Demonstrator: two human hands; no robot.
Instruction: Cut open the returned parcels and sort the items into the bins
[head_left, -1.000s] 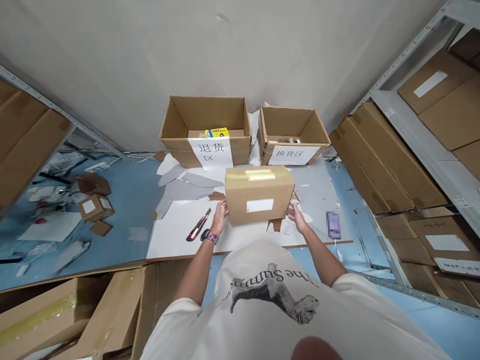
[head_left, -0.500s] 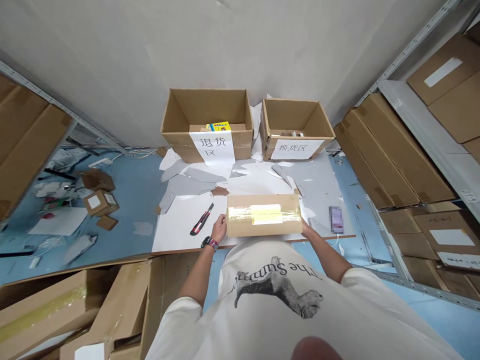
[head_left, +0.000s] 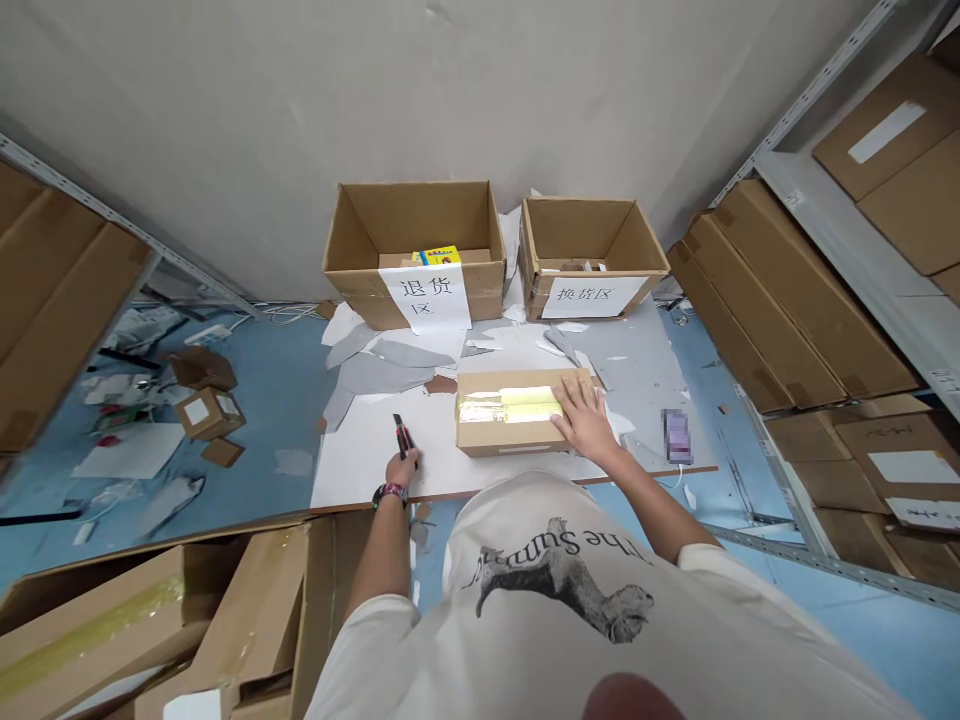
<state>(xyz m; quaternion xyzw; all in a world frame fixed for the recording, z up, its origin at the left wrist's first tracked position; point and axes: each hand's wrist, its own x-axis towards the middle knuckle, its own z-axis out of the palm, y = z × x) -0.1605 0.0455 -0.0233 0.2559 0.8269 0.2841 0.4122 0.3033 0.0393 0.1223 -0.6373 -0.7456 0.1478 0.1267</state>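
A taped cardboard box [head_left: 495, 435] rests on the table in front of me, clear yellowish tape running along its top. My right hand [head_left: 583, 415] lies with fingers spread on the right end of that box. To the left of it, my left hand [head_left: 403, 470] is closed around a red and black box cutter [head_left: 404, 437], which points away from me over the white table top. The grip end of the cutter is hidden in my fingers.
Two open cartons with paper signs, a larger one [head_left: 345, 290] and a smaller one [head_left: 531, 290], stand against the wall. Torn paper [head_left: 390, 372] litters the table. A phone [head_left: 676, 437] lies at right. Shelves with boxes flank both sides; a carton of boxes [head_left: 319, 580] is at lower left.
My left hand has left the box and taken hold of the box cutter. The box now sits on the table, and my right hand has shifted from its side to its top.
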